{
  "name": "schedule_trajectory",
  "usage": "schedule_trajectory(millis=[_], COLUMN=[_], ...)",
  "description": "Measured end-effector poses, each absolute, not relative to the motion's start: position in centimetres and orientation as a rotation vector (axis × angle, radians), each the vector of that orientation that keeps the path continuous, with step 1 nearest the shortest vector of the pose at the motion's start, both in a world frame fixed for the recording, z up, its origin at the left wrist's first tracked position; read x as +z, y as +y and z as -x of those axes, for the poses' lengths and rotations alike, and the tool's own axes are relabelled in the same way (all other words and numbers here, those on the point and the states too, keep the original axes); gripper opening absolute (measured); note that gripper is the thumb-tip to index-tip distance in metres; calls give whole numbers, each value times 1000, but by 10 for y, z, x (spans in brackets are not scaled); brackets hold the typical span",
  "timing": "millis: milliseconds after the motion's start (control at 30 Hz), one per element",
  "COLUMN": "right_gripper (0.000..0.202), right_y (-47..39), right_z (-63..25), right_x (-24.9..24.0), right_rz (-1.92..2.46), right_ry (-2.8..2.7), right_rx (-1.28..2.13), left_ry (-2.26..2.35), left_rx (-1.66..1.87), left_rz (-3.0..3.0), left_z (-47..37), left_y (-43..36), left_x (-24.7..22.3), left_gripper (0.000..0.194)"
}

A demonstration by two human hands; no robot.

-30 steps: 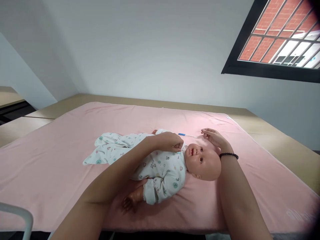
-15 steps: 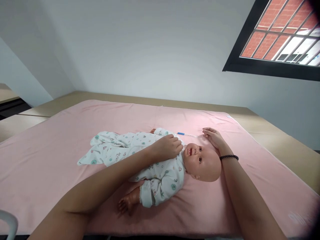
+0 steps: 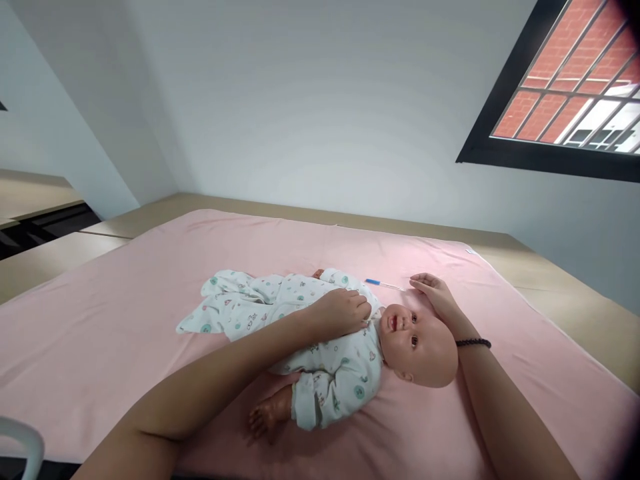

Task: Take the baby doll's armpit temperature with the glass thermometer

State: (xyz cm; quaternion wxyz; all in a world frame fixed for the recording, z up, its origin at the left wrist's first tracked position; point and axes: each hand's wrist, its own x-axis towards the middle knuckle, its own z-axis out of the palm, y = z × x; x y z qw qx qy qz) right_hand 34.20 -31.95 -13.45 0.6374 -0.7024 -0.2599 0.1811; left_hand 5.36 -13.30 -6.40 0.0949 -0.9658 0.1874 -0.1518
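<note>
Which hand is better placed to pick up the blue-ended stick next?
Probably the right hand: its fingers are close to the clear end of the stick. The left hand is curled over the doll's chest, farther from that end.

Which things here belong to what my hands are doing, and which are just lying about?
Seemingly in use:
doll
its patterned outfit, left hand at the collar
blue-ended stick, near the right hand
pink sheet, under the doll

Just around:
barred window
curved white bar, lower left
</note>
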Motion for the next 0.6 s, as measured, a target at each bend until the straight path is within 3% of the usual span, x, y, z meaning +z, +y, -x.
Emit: schedule_trajectory(millis=[433, 600], right_gripper=[44, 41], right_y=[-323, -324], right_z=[-341, -342], right_x=[-135, -136], right_rz=[1652, 1633], right_ry=[-631, -651], right_rx=[387, 406], left_ry=[552, 588], left_rx=[-535, -549], left_rz=[2802, 2822], left_z=[-57, -60], left_y=[-137, -132], left_x=[-76, -80], left_gripper=[10, 18])
